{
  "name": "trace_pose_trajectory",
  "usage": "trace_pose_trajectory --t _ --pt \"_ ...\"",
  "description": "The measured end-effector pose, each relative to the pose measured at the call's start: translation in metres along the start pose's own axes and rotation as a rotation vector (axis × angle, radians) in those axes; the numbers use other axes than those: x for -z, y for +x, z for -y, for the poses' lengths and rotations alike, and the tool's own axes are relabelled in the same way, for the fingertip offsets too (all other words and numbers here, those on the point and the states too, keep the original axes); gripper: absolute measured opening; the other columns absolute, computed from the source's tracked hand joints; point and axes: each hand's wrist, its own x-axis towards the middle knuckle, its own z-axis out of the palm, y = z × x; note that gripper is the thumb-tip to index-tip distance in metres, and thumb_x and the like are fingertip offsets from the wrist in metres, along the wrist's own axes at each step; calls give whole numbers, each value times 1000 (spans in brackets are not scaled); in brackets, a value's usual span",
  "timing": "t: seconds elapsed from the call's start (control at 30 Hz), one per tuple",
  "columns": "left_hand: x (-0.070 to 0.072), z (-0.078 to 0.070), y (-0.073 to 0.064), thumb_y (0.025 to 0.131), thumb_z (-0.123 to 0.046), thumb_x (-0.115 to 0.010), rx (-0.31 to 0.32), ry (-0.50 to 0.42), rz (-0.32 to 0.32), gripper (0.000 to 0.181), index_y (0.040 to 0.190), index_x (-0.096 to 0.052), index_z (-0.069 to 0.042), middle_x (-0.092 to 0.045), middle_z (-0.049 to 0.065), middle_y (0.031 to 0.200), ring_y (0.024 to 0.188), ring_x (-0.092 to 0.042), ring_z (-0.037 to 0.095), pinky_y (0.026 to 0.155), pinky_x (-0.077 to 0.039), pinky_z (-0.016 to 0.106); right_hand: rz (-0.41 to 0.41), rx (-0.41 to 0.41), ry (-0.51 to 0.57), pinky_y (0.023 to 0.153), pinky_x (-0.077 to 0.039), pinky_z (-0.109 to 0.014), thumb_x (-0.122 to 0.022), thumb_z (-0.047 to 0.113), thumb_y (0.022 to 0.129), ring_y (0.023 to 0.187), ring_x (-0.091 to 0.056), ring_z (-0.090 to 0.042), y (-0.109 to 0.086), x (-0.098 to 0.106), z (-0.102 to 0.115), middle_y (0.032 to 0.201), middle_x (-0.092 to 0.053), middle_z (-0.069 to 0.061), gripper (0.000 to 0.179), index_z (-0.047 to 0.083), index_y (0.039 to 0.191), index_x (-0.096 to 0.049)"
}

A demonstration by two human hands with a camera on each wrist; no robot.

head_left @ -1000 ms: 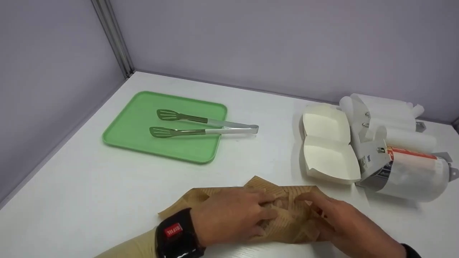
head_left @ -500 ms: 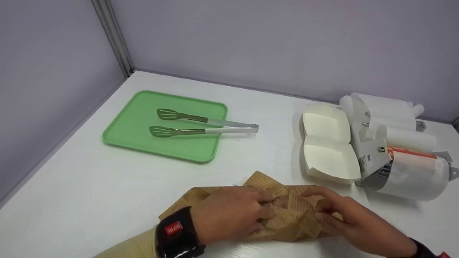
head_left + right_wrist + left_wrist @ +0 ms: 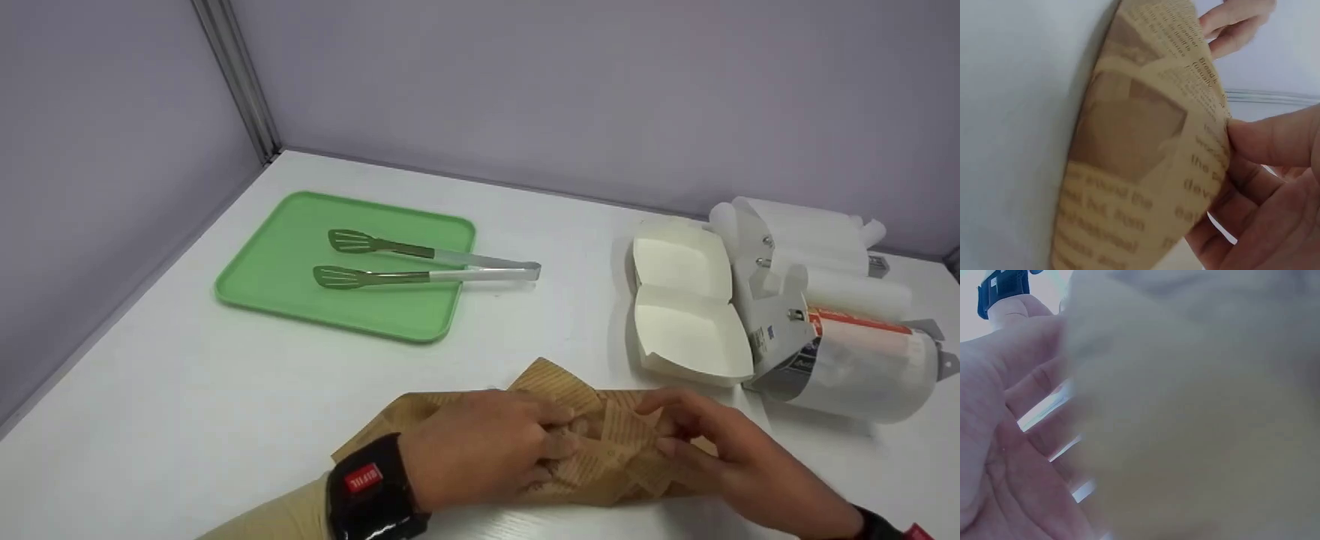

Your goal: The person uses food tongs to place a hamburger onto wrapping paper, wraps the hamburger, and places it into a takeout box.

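Brown greaseproof paper [image 3: 592, 472], printed like newsprint, lies folded over at the near side of the table. My left hand [image 3: 491, 450] rests across it, fingertips pressing on the folds near its middle. In the left wrist view the fingers of that hand [image 3: 1027, 433] stretch behind a blurred tan flap of paper [image 3: 1185, 439]. My right hand [image 3: 742, 461] pinches the right end of the paper between thumb and fingers. Printed words show on that paper [image 3: 1112, 197] in the right wrist view, where the thumb [image 3: 1269, 135] sits at its edge. Whatever lies inside the folds is hidden.
A green tray [image 3: 262, 277] stands at the back left, with metal tongs [image 3: 480, 271] lying across it. To the right is an opened white clamshell box [image 3: 694, 337]. Beside it, a rack holds several white rolls [image 3: 855, 292] and a plastic-wrapped roll [image 3: 877, 375].
My right hand has moved slightly right and drawn out the paper's right end, which now spreads wider. The left hand has stayed in place.
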Motion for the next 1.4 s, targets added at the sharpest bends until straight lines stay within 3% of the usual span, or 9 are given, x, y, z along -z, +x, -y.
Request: trace_pose_trajectory --t 0.1,0.2,0.37,0.43,0.6,0.87,1.0,1.17,1.4 --pt "-1 0 0 95 -36 -70 1 3 1 28 122 -74 -30 -68 -4 133 117 -66 9 92 -57 25 15 -36 44 66 -45 -26 -53 -4 100 83 -57 -10 -1 3 -3 90 -58 1 35 9 133 -50" --pt "-1 0 1 96 -36 -68 0 9 6 27 122 -74 -30 -68 -5 132 115 -66 9 90 -57 25 14 -96 2 64 -45 -25 -53 1 102 80 -56 -7 -1 6 -1 89 -58 6 30 11 131 -49" --pt "0 0 1 96 -38 -68 -2 25 15 27 121 -73 -31 -69 -6 131 115 -66 7 90 -57 23 -69 -200 -275 60 -44 -22 -60 13 101 73 -55 0 -1 14 7 82 -61 12 23 17 123 -57" --pt "0 -1 1 95 -39 -68 1 23 21 28 122 -73 -31 -68 -6 132 116 -66 8 91 -57 24 -86 -285 -379 59 -43 -21 -63 17 100 71 -54 1 -2 19 8 80 -62 13 18 18 118 -59" --pt "0 -1 1 94 -38 -70 39 -29 41 36 129 -69 -27 -66 -3 136 122 -64 10 98 -55 28 -18 -490 -510 59 -42 -22 -66 25 99 69 -52 1 -6 26 2 79 -63 11 12 18 108 -64" --pt "-2 0 1 98 -42 -64 65 -51 69 47 142 -59 -26 -64 -3 138 124 -61 12 101 -53 30 -40 -503 -739 60 -43 -30 -75 23 90 74 -55 -8 -15 28 -10 86 -64 6 13 18 100 -69" --pt "-2 -1 0 100 -44 -60 61 -22 79 51 147 -54 -25 -62 -1 138 123 -60 14 102 -53 31 -19 -536 -764 61 -42 -32 -75 29 89 73 -53 -11 -15 28 -14 85 -62 5 17 17 99 -68" --pt "-2 -2 1 101 -47 -57 86 6 108 52 149 -52 -28 -56 1 146 129 -58 17 104 -53 34 13 -575 -716 58 -38 -28 -74 32 92 69 -48 -11 -14 27 -18 81 -56 5 22 17 101 -61" --pt "-3 -3 1 101 -48 -57 92 18 103 49 147 -54 -30 -56 0 147 129 -58 17 102 -54 37 41 -655 -642 59 -39 -29 -70 30 95 70 -48 -14 -13 25 -22 83 -55 2 23 14 101 -54"
